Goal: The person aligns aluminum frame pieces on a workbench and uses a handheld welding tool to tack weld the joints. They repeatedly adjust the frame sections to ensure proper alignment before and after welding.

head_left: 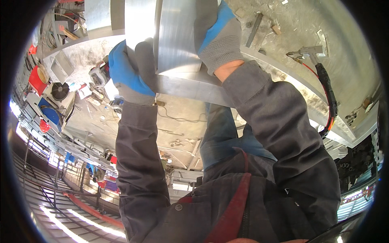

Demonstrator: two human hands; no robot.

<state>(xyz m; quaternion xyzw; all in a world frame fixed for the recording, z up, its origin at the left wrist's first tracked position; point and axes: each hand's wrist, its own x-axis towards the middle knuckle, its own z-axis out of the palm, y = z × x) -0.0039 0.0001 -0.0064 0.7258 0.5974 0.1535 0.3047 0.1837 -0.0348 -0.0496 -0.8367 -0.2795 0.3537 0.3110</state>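
Note:
Both hands wear grey and blue work gloves. My left hand (131,73) is closed about the near end of a shiny flat metal profile (139,20), its surface washed out by glare. Beside that, across a narrow dark gap, lies a second brushed metal profile (178,40). At this one's right edge is my right hand (219,38), fingers curled over it and partly cut off by the top of the picture. Under the profiles' near ends runs a metal crossbar (192,87).
A long metal rail (279,75) slopes away on the right. Hanging over it is a torch-like tool (308,52) with a black-wrapped cable (327,87). Left are a red container (37,80), a round black fan-like part (60,91) and scattered tools. Offcuts and a thin cable (178,118) litter the floor.

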